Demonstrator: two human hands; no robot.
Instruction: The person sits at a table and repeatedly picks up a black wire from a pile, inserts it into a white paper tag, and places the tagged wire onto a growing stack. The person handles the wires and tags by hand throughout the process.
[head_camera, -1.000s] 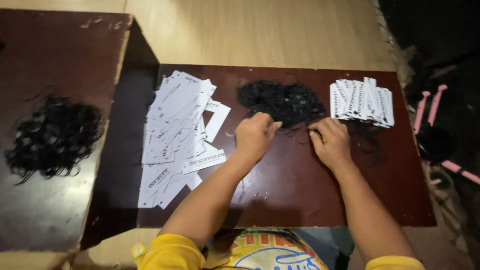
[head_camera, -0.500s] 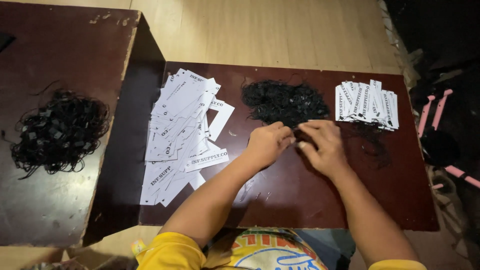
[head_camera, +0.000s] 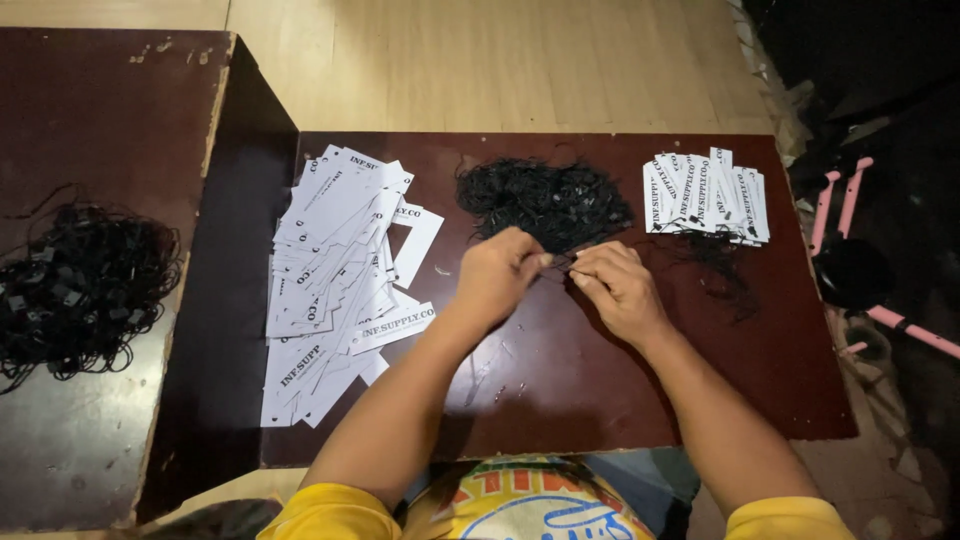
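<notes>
My left hand (head_camera: 500, 272) and my right hand (head_camera: 618, 283) meet fingertip to fingertip over the dark brown table (head_camera: 560, 400), pinching a thin black string (head_camera: 562, 262) between them. The string runs out of a tangled pile of black strings (head_camera: 545, 198) just beyond my fingers. A spread heap of white paper tags (head_camera: 335, 270) lies to the left of my left hand. A smaller, neater stack of white tags with strings attached (head_camera: 706, 194) sits at the table's far right, with black strings trailing toward me from it.
A second, higher brown table (head_camera: 90, 110) on the left carries another tangle of black strings (head_camera: 85, 280). Light wooden floor (head_camera: 500, 60) lies beyond. A dark object with pink legs (head_camera: 860, 270) stands off the right edge.
Both hands have drawn together from apart, and their fingertips now meet at the near edge of the black string pile. The view has shifted slightly.
</notes>
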